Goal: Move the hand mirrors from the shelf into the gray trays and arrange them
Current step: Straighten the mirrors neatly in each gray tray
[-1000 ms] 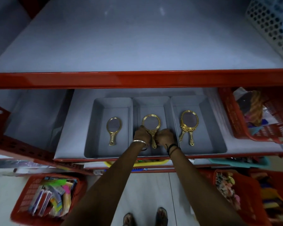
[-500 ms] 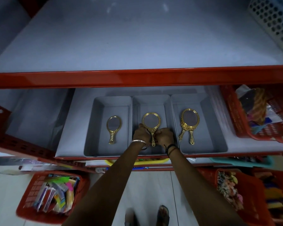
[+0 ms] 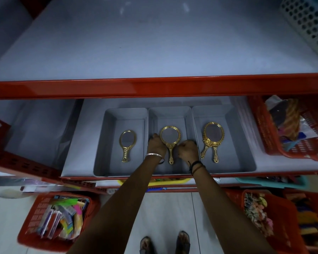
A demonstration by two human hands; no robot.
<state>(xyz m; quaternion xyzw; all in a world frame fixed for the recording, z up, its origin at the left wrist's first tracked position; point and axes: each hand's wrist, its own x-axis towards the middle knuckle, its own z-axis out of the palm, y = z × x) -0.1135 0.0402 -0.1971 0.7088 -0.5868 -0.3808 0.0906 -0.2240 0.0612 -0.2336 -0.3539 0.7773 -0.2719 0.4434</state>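
Three gray trays stand side by side on the lower shelf. One small gold hand mirror (image 3: 127, 145) lies in the left tray (image 3: 125, 116). In the middle tray (image 3: 170, 114) lies a round gold mirror (image 3: 170, 138), handle toward me. My left hand (image 3: 156, 146) touches this mirror's left rim beside the tray's left wall. My right hand (image 3: 188, 151) sits right of the handle, near the right wall. Both hands have their fingers curled under and hidden. Two ornate oval mirrors (image 3: 213, 136) lie stacked in the right tray (image 3: 215, 114).
The upper shelf's red front edge (image 3: 154, 87) overhangs the trays. A red basket (image 3: 275, 143) of goods stands right of the trays, and a white perforated basket (image 3: 308, 24) is at the top right. Red baskets (image 3: 57, 217) (image 3: 275, 217) stand on the floor beside my feet (image 3: 163, 242).
Both hands were bunched around the round mirror's handle. They have since spread apart toward the middle tray's side walls. The mirror lies in the same place.
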